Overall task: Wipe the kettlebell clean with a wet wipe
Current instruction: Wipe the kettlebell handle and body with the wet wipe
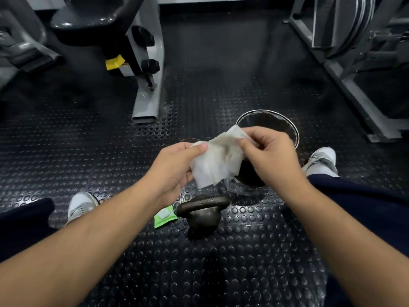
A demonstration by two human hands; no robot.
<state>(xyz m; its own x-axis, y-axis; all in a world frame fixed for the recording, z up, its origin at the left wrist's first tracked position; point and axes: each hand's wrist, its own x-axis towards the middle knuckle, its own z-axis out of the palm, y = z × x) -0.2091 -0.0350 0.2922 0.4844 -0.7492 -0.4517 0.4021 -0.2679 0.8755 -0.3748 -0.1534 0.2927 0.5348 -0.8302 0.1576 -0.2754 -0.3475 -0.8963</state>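
Above the floor, at the centre of the head view, the left hand (174, 171) and the right hand (272, 158) hold one wet wipe (218, 160) between them. The left thumb and curled fingers pinch its left edge. The right thumb and forefinger pinch its upper right corner. The wipe is a thin, white, crumpled sheet; it is creased and partly folded, with grey-brown smudges across its middle, and its lower edge hangs free. Both forearms are bare and reach forward from the lower corners of the view. The kettlebell (203, 212) stands upright on the floor, below the hands and apart from them. It is dull, dark metal with a rough, mottled surface, a rounded body and a thick loop handle on top. Just beside the kettlebell, on its left, lies a flat green wipe pack (166, 216) with a pale flap on its face; whether the two touch cannot be told. Beyond the hands stands a round dark bin (287, 122) with a clear plastic liner folded over its rim; the hands and the wipe cover part of its opening. The floor (88, 140) is black rubber matting with a regular pattern of raised round studs. A pale grey shoe (80, 206) rests on it at the left, and a second shoe (321, 160) at the right, beside the bin. Farther off, a grey steel machine leg (147, 94) of rectangular tube stands at the upper left, with a yellow tag (114, 62) fixed above it, and a grey angled frame (345, 80) runs along the upper right.
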